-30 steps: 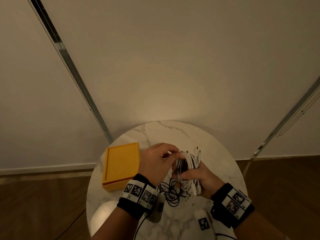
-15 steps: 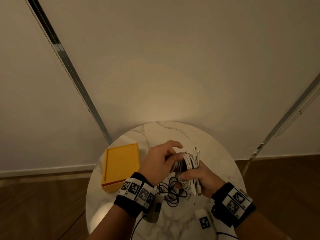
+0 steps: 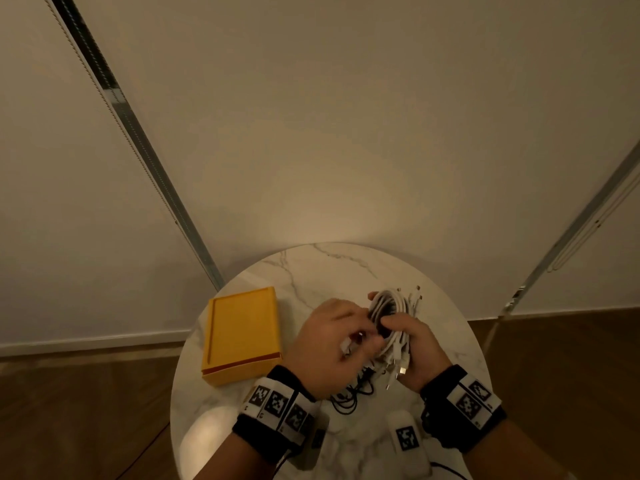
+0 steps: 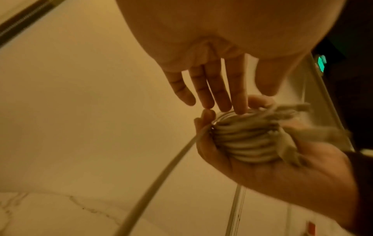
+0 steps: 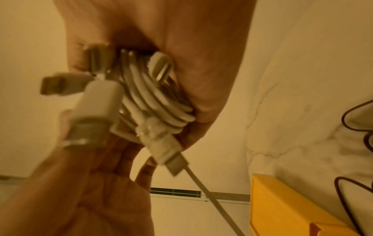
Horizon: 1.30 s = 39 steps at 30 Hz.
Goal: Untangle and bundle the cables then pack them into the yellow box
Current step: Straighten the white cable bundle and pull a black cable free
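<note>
The right hand (image 3: 414,344) grips the coiled white cables (image 3: 391,306). Left of the coil, the left hand's (image 3: 329,344) extended fingertips (image 4: 240,110) touch it, grip open.

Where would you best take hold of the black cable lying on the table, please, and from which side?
I would pinch the black cable from above at its loose loops nearest the person, just past the left hand. It lies flat on the marble table, tangled, so a loop standing proud probably offers the fingers more purchase than a flat strand.
</note>
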Each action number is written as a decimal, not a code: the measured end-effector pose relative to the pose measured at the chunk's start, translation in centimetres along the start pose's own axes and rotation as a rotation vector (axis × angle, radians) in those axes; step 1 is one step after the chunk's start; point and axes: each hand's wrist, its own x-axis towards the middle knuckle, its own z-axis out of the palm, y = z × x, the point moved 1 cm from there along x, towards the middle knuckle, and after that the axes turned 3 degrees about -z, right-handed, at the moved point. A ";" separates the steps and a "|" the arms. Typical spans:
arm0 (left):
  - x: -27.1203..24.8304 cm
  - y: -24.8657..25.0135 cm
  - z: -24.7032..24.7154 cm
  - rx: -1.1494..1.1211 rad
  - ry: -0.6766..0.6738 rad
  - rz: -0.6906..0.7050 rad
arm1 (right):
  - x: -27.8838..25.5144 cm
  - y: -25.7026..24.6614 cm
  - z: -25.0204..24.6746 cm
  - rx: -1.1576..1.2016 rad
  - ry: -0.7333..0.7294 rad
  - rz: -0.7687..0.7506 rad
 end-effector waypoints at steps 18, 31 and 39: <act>0.2 0.6 1.7 0.017 -0.068 -0.018 | -0.1 -0.4 0.5 0.152 0.090 -0.025; -0.5 -0.3 3.0 -0.049 0.140 0.007 | 0.0 -0.7 0.1 0.170 0.095 0.026; -2.5 -1.5 3.3 -0.229 -0.342 -0.555 | 0.3 -1.1 -0.4 0.263 0.098 -0.082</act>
